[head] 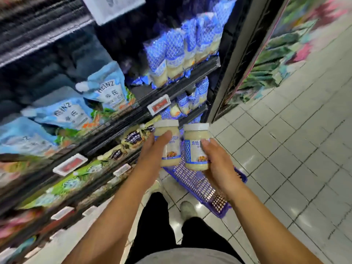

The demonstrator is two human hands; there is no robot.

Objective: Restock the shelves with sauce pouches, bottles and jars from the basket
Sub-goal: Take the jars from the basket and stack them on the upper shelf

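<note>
Jars of pale sauce sit upright, one [170, 143] clasped in the left hand [152, 149], one [196, 147] in the right hand [217, 161], above the purple basket [200, 187] beside stocked shelves [144, 103].

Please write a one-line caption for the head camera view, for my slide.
Left hand and right hand each hold a white-lidded sauce jar above the purple plastic basket.

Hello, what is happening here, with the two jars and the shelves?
A person is restocking a shop shelf. The left hand holds one white-lidded jar and the right hand holds a second jar, both upright, in front of the shelves. A purple basket stands on the tiled floor below the hands. Blue Heinz pouches are already on the shelves. Neither jar is placed yet.
</note>
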